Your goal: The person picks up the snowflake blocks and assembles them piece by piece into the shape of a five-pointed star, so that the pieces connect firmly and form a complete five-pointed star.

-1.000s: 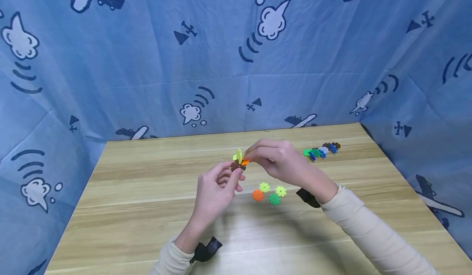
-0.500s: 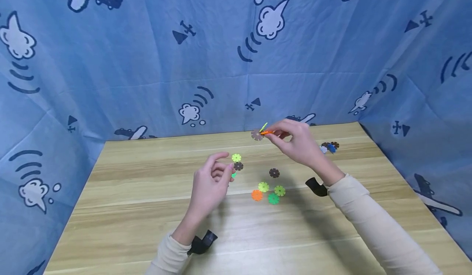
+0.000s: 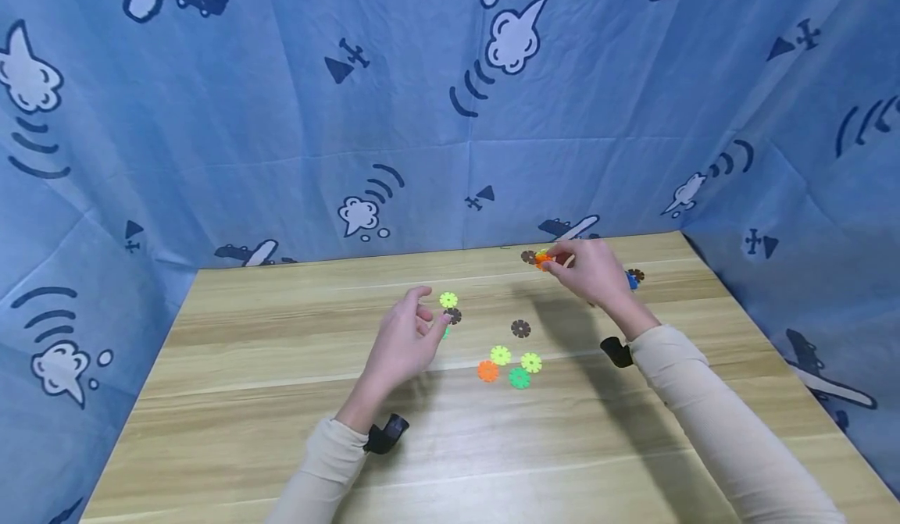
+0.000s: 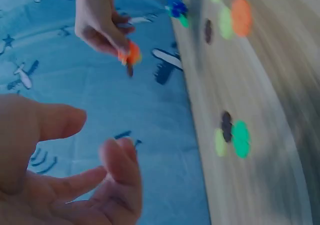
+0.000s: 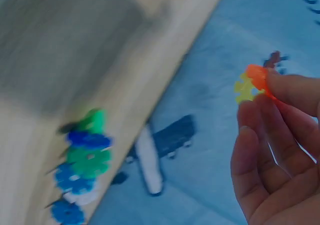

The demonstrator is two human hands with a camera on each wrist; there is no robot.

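My right hand (image 3: 591,272) pinches the orange disc (image 5: 258,78) of a small cluster of notched plastic snowflake discs, raised above the back right of the table. A yellow disc (image 5: 244,89) and a brown disc (image 3: 529,257) are joined to it. My left hand (image 3: 406,340) hovers over the table, fingers loosely bent and apart, holding nothing. Just past its fingertips lie a yellow-green disc (image 3: 448,300), a dark brown disc (image 3: 453,316) and a green disc (image 4: 241,139), the last partly hidden by the thumb in the head view.
A joined chain of green, blue and white discs (image 5: 89,161) lies near the back right edge, mostly behind my right hand in the head view. Mid-table are a brown disc (image 3: 521,329), an orange disc (image 3: 488,371), a green disc (image 3: 519,378) and two yellow-green ones. Blue printed cloth (image 3: 394,102) surrounds the table.
The hands were together at the cluster. My left hand has let go, and my right hand has carried the cluster away to the back right, uncovering loose discs on the table.
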